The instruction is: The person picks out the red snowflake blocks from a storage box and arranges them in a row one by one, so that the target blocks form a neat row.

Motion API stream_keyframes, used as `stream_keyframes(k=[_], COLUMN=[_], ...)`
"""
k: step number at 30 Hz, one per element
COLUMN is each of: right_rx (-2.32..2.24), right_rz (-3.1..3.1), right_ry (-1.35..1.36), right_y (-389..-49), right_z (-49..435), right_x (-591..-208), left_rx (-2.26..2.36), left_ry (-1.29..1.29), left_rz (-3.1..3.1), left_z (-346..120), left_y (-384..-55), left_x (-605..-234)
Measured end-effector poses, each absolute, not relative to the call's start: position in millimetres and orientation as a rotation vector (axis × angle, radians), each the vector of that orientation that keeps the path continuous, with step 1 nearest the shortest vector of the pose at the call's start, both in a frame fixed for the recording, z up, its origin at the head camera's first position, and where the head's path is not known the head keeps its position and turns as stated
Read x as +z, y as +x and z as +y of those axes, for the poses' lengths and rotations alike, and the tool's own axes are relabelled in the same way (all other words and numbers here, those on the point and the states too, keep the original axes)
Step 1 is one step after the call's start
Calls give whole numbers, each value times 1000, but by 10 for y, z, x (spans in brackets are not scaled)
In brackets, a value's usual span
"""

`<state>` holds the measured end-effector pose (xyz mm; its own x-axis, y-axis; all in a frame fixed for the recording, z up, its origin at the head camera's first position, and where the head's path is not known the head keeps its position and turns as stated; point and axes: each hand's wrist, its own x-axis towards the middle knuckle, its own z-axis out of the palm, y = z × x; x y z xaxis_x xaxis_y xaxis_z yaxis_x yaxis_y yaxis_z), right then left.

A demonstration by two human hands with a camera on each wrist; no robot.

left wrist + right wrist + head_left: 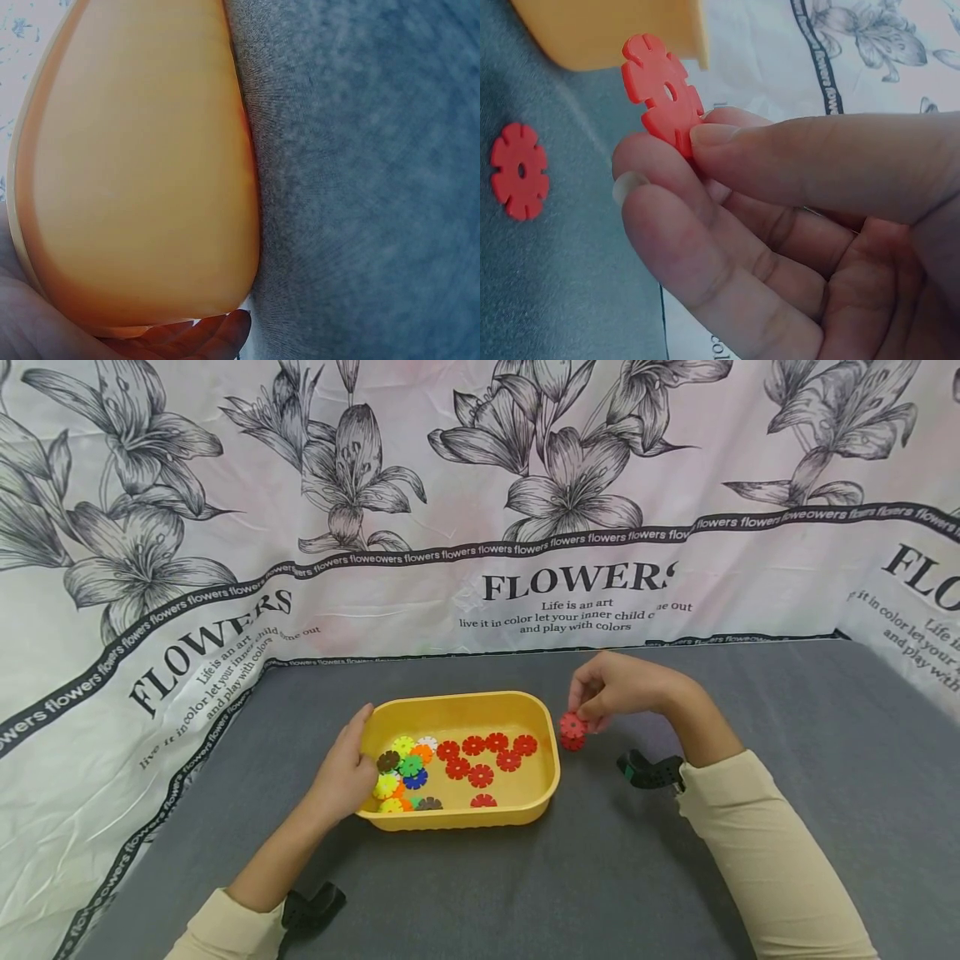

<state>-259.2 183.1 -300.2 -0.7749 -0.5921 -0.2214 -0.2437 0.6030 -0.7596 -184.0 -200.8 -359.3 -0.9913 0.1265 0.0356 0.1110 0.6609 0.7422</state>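
Observation:
My right hand [618, 687] pinches a red interlocking plastic disc [664, 94] with slots round its edge, between thumb and fingers. Below it, a second red disc [520, 171] lies on the grey cloth, right of the yellow tub [457, 818]. The left hand [345, 772] grips the tub's left end, thumb at the rim and fingers along the outer wall. In the left wrist view, the tub's side wall [142, 165] covers most of the hand's fingers. Several red discs [481, 776] lie spread inside the tub, toward its middle and right.
At the tub's left end sits a mixed group of discs: yellow [387, 787], green [411, 766], blue [416, 778], brown [388, 762], orange and white. Grey cloth [480, 893] covers the table. A flower-printed curtain [420, 602] hangs behind and at both sides.

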Motion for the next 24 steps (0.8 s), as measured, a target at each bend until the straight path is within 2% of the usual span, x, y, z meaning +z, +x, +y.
stream_keyframes(k=[24], right_rx=[-932], right_rz=[2353], right_ry=[-480], right_y=[-2703], right_z=[1997], right_x=[-3215], left_rx=[1285], left_ry=[246], left_rz=[2855], left_z=[-1988], left_y=[-1834], left_x=[-3581])
